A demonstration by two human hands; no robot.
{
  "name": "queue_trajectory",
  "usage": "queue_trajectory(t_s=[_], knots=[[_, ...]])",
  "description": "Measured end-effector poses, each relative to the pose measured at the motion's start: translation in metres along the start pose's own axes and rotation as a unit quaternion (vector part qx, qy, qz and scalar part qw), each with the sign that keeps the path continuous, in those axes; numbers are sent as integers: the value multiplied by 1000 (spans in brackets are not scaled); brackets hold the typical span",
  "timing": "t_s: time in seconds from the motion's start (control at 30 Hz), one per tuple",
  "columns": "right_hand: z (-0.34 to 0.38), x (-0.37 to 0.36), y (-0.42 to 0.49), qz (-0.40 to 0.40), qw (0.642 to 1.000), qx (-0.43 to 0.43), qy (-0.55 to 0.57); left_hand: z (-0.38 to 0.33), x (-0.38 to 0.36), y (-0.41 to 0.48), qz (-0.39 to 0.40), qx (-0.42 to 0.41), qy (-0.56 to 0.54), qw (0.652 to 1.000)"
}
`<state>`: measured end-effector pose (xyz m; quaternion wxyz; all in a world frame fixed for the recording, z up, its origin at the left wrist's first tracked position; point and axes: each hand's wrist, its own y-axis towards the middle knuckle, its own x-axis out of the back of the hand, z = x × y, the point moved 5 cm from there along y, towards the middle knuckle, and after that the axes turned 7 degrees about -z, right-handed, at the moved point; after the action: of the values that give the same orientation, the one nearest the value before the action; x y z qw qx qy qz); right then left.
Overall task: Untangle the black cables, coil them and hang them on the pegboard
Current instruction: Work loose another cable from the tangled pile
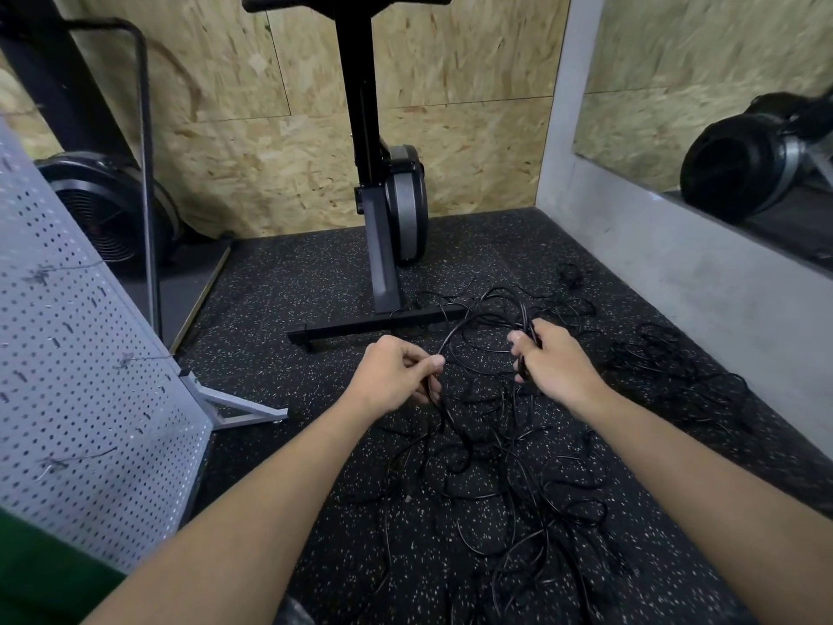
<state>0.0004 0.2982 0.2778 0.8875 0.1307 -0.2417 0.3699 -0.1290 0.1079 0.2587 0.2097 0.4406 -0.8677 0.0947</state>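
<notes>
Well to the left of the left hand stands the grey pegboard (81,336), tilted on its metal foot. It carries a few thin wire hooks (126,359), and no cable hangs there that I can see. The job therefore looks to be in its first step, the untangling, with coiling and hanging not yet begun.

The left hand (392,376) reaches forward on a nearly straight forearm, back of the hand up and fingers curled under. Thumb and forefinger pinch a single black strand that arcs up and over toward the right hand.

Below and between both hands, spreading back toward the person across the speckled rubber floor (279,281), lies the tangle of black cables (518,484). Its loops cross one another and lie mostly loose on the floor. Beyond the hands, the floor bar of an upright exercise machine (387,259) sits just behind the far loops.

The right hand (556,365) is held about level with the left and near it, fingers wrapped round several strands gathered into a bunch. To the right of it, apart from the main tangle, a second smaller heap of cable (676,367) lies by the grey wall.

The next move, I judge, calls for drawing the pinched strand out of the bunch and following it to a free end. A hard pull would likely tighten the knots, so the right hand should feed slack.
</notes>
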Motion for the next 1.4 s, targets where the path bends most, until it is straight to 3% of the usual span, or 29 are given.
queue_trajectory(t_s=[0.1, 0.27, 0.6, 0.8, 1.03, 1.23, 1.3, 1.37, 1.4], knots=[[5, -10, -5, 31, 998, -1, 59, -8, -4, -3, -32, -5, -14, 999], [13, -24, -13, 96, 994, 45, -1, -9, -9, 1, -83, -35, 67, 994], [8, -34, -19, 130, 989, 42, 55, -12, 0, 3, -125, 26, 38, 991], [14, -39, -21, 130, 989, 65, 22, -6, -8, 2, -165, 86, -139, 973], [16, -39, -21, 154, 983, 84, -48, -8, -11, -2, -194, 103, -206, 953], [21, -37, -20, 129, 988, 83, -16, -15, -19, 3, -114, 123, -350, 922], [25, -28, -17, 108, 992, 68, 16, -14, -18, 5, -44, 73, -291, 953], [27, -19, -15, 99, 992, 50, 54, -9, -24, 1, 37, -15, -76, 996], [27, -16, -14, 101, 992, 41, 69, -6, -30, -1, 61, -59, 21, 996]])
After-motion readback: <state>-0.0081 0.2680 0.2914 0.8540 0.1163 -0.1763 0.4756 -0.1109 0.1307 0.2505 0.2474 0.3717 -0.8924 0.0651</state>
